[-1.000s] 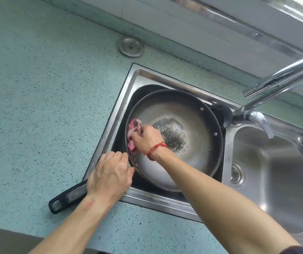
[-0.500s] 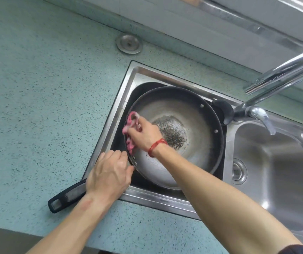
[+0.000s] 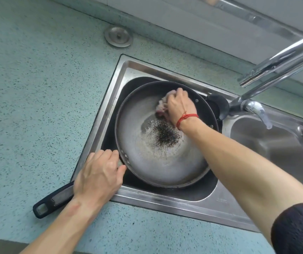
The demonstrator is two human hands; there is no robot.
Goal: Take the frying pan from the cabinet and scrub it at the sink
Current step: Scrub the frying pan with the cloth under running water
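My left hand (image 3: 97, 177) clenches the frying pan (image 3: 147, 162) handle; my right hand (image 3: 179, 105) clutches a pink scrubber (image 3: 162, 104) against its far wall.

Bright even daylight, steel glare, edges warped.

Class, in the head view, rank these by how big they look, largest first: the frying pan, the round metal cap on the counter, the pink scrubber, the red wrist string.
1. Frying pan
2. Metal cap
3. Scrubber, though the right hand hides much of it, so its place against the cap is unsure
4. Red string
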